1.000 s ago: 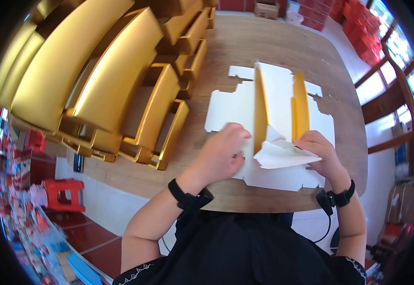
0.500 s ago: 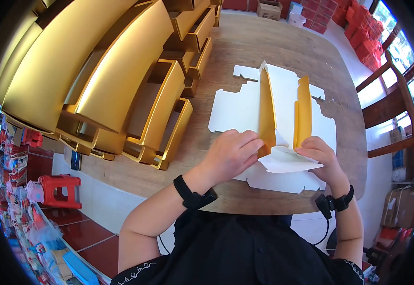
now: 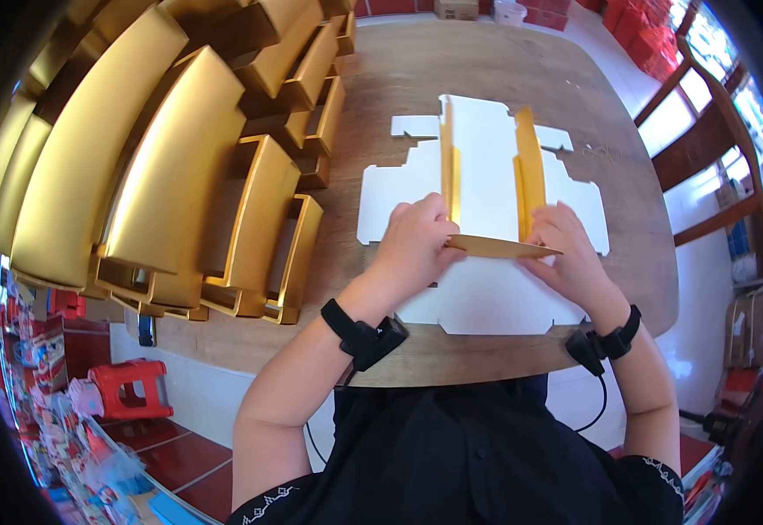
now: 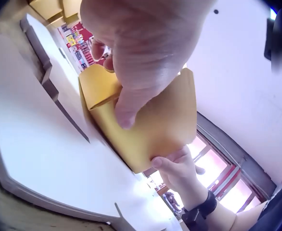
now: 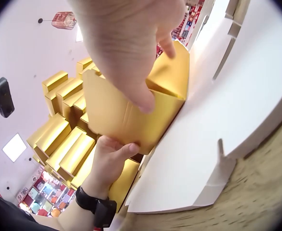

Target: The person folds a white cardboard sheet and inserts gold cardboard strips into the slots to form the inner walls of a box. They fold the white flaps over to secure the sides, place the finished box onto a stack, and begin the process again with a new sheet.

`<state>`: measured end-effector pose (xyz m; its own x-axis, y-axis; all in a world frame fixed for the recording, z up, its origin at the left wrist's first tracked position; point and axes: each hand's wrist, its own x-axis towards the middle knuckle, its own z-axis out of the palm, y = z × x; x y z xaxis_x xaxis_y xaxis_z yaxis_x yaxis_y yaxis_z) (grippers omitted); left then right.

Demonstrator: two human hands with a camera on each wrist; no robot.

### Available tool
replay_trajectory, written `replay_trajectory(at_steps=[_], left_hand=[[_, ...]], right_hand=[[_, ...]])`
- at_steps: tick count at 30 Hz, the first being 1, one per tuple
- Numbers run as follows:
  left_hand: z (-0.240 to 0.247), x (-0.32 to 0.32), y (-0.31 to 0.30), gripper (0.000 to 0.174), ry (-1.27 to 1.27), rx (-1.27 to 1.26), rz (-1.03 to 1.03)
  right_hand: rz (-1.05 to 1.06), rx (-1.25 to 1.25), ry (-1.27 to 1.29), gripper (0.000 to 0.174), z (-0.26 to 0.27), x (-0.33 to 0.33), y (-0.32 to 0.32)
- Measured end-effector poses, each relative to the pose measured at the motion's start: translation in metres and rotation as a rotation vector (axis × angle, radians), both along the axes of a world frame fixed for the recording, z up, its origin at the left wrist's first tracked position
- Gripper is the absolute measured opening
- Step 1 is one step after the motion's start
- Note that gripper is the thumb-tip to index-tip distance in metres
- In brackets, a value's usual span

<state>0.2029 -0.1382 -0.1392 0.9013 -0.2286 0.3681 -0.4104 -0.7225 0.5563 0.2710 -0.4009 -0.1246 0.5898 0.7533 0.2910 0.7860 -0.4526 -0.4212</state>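
A partly folded cardboard box, gold outside and white inside, lies on flat white cardboard blanks. Both its long gold sides stand up, and the near end flap is raised across the front. My left hand pinches the near left corner, its thumb on the gold outer face and its fingertips hidden behind the panel. At the near right corner, my right hand pinches the same flap, thumb pressed on the outside.
Several finished gold boxes are stacked along the left of the wooden table. A wooden chair stands past the right edge. On the floor at left is a red stool.
The near flap went from leaning outward, white face up, to standing upright with its gold face toward me. My left hand moved in to grip the left corner. The head view has shifted.
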Motion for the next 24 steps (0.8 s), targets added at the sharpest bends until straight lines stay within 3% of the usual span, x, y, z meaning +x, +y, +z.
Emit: replay_trajectory(at_steps=[4,5,10,14,16,18,19,21,22,23,24], left_hand=[[0.012,-0.007,0.0,0.026,0.093,0.009,0.014],[0.013,-0.012,-0.002,0.015,0.175,-0.037,0.012],[0.008,-0.018,0.004,0.021,0.18,0.04,-0.048],[0.0,-0.02,-0.008,0.023,0.128,-0.048,0.093],[-0.002,-0.024,-0.017,0.02,0.233,-0.285,0.315],[-0.003,-0.024,-0.022,0.025,0.158,-0.335,0.365],[0.001,-0.025,-0.026,0.023,0.095,-0.343,0.385],[0.002,-0.024,-0.025,0.021,0.032,-0.349,0.405],[0.0,-0.024,-0.02,0.019,-0.08,-0.094,0.307],[-0.002,-0.024,-0.016,0.018,-0.188,0.161,0.206],[-0.002,-0.025,-0.013,0.018,-0.187,0.162,0.205]], right_hand=[[-0.104,0.103,0.028,0.024,0.001,-0.012,0.001],[-0.079,0.044,0.113,0.019,0.004,-0.015,-0.001],[-0.089,0.022,0.184,0.017,-0.01,-0.013,-0.007],[-0.154,0.139,0.22,0.023,-0.017,-0.015,-0.001],[-0.194,0.197,0.249,0.022,-0.02,-0.018,0.003],[-0.347,0.489,0.39,0.02,-0.021,-0.022,0.008],[-0.351,0.49,0.391,0.02,-0.022,-0.023,0.009],[-0.359,0.573,0.268,0.018,-0.025,-0.022,0.01],[-0.36,0.574,0.268,0.018,-0.022,-0.023,0.007],[-0.279,0.282,-0.005,0.019,-0.017,-0.024,0.001],[-0.192,-0.013,-0.274,0.02,-0.015,-0.025,-0.002]])
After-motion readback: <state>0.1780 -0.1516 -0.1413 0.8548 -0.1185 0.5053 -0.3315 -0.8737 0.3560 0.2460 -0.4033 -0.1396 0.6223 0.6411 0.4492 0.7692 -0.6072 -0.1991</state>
